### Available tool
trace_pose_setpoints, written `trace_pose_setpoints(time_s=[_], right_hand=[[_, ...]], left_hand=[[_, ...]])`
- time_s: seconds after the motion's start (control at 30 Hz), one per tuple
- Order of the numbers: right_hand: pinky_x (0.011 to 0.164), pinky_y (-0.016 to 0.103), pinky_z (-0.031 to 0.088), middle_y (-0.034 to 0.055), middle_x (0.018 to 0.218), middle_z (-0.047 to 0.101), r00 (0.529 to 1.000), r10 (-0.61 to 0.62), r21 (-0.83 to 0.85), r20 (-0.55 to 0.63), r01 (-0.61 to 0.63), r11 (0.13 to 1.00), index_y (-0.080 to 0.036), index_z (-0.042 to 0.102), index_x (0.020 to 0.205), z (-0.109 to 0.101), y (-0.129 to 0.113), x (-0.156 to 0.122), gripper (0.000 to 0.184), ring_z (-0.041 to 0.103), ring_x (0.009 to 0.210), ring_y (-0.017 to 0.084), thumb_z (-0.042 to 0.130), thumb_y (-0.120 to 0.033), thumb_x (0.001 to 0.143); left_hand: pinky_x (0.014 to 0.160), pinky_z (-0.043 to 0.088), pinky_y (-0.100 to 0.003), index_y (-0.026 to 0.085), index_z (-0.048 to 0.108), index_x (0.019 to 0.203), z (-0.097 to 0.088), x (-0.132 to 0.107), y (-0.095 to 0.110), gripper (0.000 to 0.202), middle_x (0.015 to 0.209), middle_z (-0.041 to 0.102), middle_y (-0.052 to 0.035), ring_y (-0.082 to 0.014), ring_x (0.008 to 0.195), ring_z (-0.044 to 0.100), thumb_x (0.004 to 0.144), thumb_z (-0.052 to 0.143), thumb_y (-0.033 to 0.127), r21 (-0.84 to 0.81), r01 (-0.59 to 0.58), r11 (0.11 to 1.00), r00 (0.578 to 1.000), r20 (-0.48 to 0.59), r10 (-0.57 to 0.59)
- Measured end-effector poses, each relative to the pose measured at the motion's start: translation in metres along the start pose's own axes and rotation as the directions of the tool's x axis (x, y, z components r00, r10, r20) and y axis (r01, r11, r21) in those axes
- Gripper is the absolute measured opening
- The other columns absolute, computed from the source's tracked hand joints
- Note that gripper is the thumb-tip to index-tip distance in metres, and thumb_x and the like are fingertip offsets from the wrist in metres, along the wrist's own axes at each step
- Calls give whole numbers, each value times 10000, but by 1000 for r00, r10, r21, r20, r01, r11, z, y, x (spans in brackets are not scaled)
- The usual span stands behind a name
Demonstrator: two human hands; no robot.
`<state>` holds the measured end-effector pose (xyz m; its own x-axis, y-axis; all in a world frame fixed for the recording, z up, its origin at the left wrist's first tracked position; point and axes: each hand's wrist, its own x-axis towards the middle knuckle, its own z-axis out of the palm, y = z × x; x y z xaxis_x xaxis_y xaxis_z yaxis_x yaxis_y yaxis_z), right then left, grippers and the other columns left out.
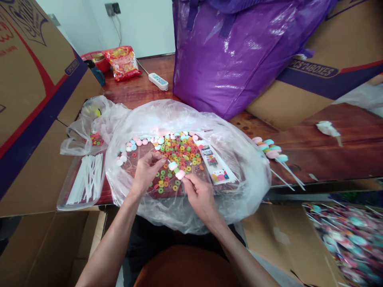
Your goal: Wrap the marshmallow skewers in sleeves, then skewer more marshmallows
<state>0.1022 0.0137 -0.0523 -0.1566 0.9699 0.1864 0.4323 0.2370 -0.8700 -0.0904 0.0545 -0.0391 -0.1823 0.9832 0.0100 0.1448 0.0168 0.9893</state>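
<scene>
In my right hand (201,196) is the lower end of a candy skewer (180,174), pinched between thumb and fingers. A blue-and-white marshmallow, a green ring and a pink marshmallow sit threaded on its white stick. My left hand (149,169) is close to the stick's bare tip, its thumb and fingertips pinched together; what they hold, if anything, is too small to name. Below the hands, colourful candy rings (182,149) lie spread on a clear plastic bag (248,199). Pink, white and blue marshmallows (139,142) line the far and left side of the pile.
White sticks (86,179) fill a clear tray at left. Printed packaging sleeves (217,163) lie right of the rings. Finished skewers (272,149) rest further right. A purple bag (227,59) and cardboard boxes (32,103) stand around; a box of wrapped candies (356,243) sits lower right.
</scene>
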Motion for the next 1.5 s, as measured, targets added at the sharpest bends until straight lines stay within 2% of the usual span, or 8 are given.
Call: trace_pose_setpoints(time_s=[0.1, 0.2, 0.47, 0.83, 1.03, 1.2, 1.37, 1.5], right_hand=[[538, 221, 356, -27, 603, 536, 999, -25, 12, 38, 25, 1000, -181, 626, 802, 1, -2, 0, 249, 466, 520, 109, 475, -271, 978], [562, 220, 377, -24, 611, 545, 997, -62, 18, 36, 61, 998, -178, 634, 807, 2, -4, 0, 249, 486, 533, 111, 474, -259, 979], [640, 243, 424, 30, 718, 661, 991, -127, -35, 39, 128, 991, -188, 659, 821, 3, -6, -2, 286, 571, 619, 140, 440, -245, 995], [618, 230, 394, -4, 676, 615, 973, -158, -95, 170, 176, 980, -193, 629, 797, -3, -7, -4, 273, 536, 595, 123, 435, -212, 988], [599, 231, 396, -5, 665, 585, 954, -244, 58, 175, 237, 970, -197, 611, 818, 2, -15, -10, 285, 520, 582, 120, 402, -215, 1011], [560, 225, 400, -15, 647, 551, 958, -249, 178, 140, 223, 958, -195, 594, 830, 11, -25, -19, 257, 500, 555, 111, 407, -212, 1006], [528, 222, 393, -26, 596, 549, 979, -176, 171, 101, 157, 973, -213, 547, 740, 16, -28, -19, 291, 485, 506, 104, 410, -232, 995], [540, 215, 401, -36, 569, 559, 984, -136, 189, 112, 114, 975, -212, 535, 702, 19, -23, -17, 298, 505, 491, 98, 426, -226, 979]], left_hand=[[689, 483, -267, 163, 671, 799, -2, -5, 3, 281, 778, 688, -17, -137, 717, 616, 710, 816, 386, -191, 79, 978, 997, 30, -75], [685, 487, -256, 160, 669, 784, -3, -8, 4, 307, 757, 678, -5, -122, 698, 609, 677, 848, 386, -226, 95, 969, 995, 39, -88], [724, 511, -256, 177, 619, 842, -6, -11, -4, 291, 776, 668, 9, -126, 741, 633, 696, 822, 326, -186, 50, 981, 999, 24, -46], [753, 542, -299, 209, 805, 832, -28, -29, 0, 168, 871, 769, -51, -188, 798, 682, 725, 804, 338, 29, 34, 999, 995, 97, -37], [639, 507, -260, 202, 806, 787, -37, -43, 6, 229, 747, 728, -35, -140, 669, 615, 646, 880, 367, -164, 198, 966, 977, 116, -181], [545, 444, -227, 197, 780, 731, -33, -54, 8, 312, 653, 649, 3, -76, 543, 519, 550, 936, 398, -432, 353, 830, 935, 192, -298], [550, 447, -232, 196, 757, 712, -22, -62, 5, 314, 675, 661, 11, -66, 532, 511, 531, 948, 368, -474, 418, 775, 908, 200, -368], [552, 446, -218, 168, 736, 706, -16, -61, 6, 329, 702, 674, -3, -67, 546, 519, 547, 939, 372, -422, 426, 800, 904, 176, -389]])
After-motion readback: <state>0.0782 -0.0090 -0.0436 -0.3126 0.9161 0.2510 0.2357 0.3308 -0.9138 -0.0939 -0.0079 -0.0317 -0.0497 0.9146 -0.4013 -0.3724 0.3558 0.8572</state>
